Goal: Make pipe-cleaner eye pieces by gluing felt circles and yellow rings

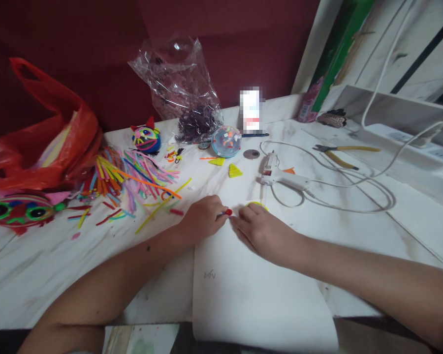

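My left hand (205, 216) is closed in a pinch, and a small red piece (228, 212) sticks out from its fingertips. Close beside it, my right hand (260, 227) has its fingers bent and pressed together, low over a white sheet of paper (258, 295). A yellow curved edge (259, 203) shows just past the right fingers; whether they grip it is hidden. Beyond the hands lie two yellow fuzzy pieces, the nearer one a triangle (235, 170). A white hot glue gun (276, 177) rests to the right of them.
Coloured pipe cleaners (129, 172) lie in a heap at left, near a decorated mask (22, 211) and a red plastic bag (59, 142). Behind stand a small painted head (145, 138), a clear bowl (226, 141) and a lit phone (251, 110). Pliers (347, 150) and a looping cord (339, 184) are at right.
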Tool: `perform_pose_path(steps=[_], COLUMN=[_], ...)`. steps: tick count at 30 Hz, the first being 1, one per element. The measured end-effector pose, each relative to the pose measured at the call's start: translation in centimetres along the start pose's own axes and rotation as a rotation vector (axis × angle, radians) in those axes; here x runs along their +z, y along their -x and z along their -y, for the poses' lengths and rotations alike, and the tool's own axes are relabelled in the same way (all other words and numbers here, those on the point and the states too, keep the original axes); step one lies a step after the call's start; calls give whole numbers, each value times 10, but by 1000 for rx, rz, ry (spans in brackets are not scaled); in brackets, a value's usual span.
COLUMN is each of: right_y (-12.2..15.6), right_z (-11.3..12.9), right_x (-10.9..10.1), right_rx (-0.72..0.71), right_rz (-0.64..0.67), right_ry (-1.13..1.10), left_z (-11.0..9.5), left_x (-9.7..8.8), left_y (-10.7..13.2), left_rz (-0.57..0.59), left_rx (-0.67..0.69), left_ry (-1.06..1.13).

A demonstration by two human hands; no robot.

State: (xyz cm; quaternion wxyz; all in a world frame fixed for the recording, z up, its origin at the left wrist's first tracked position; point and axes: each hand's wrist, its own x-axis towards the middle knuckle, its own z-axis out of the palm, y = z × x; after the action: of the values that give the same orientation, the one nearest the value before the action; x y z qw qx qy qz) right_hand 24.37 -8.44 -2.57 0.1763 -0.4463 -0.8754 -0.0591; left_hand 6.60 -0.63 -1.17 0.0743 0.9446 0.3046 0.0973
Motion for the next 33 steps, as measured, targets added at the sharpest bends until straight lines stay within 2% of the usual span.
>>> perform_pose_path(steps=[18, 22, 25, 33], right_y=[-2, -1, 1, 4], right_z=[0, -10, -21, -26], right_x=[3, -5, -14, -14], right_rx=[6, 19, 57, 117], right_rz=[30, -38, -114, -74], right_ry=[3, -142, -168, -133], left_z=[1, 1, 1, 1], left_x=[1, 1, 2, 3], left_y=[0, -1, -1, 0], left_rz=[-9, -13, -24, -41], left_rx=[0, -18, -31, -44], left_ry=[19, 22, 46, 97])
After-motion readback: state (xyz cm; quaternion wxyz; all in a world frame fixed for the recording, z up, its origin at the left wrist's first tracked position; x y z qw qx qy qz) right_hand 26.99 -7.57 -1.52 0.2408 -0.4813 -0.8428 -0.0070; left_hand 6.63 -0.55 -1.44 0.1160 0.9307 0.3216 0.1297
